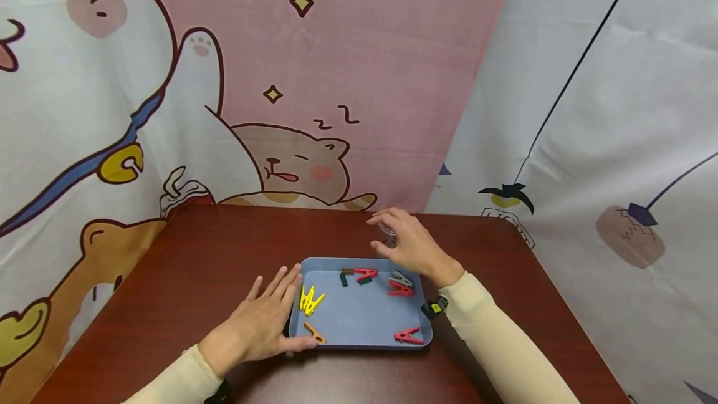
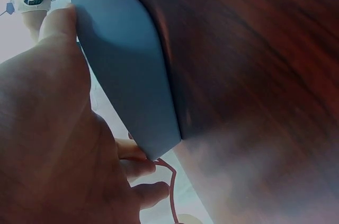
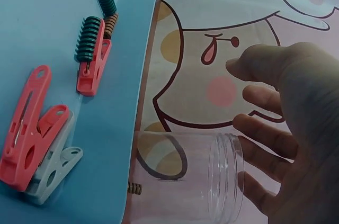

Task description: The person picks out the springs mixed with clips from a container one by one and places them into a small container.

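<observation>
My left hand point(image 1: 255, 323) lies along the left side of the blue-grey tray point(image 1: 359, 323), its fingers extended and its thumb at the near left corner. The tray's outer wall point(image 2: 124, 60) fills the middle of the left wrist view. Behind the tray's far edge, my right hand point(image 1: 412, 242) hovers around a clear jar point(image 3: 185, 176), fingers spread and loosely bent. In the right wrist view the fingertips come close to the jar's ridged rim; contact is hard to tell. A small brown coil point(image 3: 135, 188) shows through the jar wall.
Inside the tray lie yellow clothespins point(image 1: 310, 301), an orange clothespin point(image 1: 314, 332), red clothespins point(image 1: 408, 335) and a grey clothespin point(image 1: 401, 278). Dark green coils point(image 1: 344, 280) and a brown coil point(image 1: 348, 272) sit near its far edge. A dark red wooden table point(image 1: 224, 254) supports everything, with a printed cloth behind.
</observation>
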`<state>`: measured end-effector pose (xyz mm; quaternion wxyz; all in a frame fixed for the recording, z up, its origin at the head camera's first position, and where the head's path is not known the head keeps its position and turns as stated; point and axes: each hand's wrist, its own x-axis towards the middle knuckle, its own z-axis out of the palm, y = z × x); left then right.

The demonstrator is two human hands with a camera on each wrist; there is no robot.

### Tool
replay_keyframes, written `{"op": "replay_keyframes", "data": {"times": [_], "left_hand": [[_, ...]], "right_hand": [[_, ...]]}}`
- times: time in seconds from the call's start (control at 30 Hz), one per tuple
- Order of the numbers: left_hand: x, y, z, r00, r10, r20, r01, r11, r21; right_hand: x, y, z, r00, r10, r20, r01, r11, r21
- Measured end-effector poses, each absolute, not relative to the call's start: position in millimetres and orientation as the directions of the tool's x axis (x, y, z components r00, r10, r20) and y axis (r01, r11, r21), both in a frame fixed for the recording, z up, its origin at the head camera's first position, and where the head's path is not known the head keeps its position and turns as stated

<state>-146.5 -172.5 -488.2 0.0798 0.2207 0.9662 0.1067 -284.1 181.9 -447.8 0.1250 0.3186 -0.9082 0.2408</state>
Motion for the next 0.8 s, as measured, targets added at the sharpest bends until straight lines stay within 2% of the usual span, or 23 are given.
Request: {"op": "replay_keyframes", "data": {"times": [0.8], "left_hand": [[-147.1, -172.9, -487.9, -0.889, 0.443, -0.113, 0.409, 0.881, 0.235]], "right_hand": [[-280.1, 162.6, -448.7, -0.704, -0.626, 0.335, -0.707, 0.665, -0.241]]}}
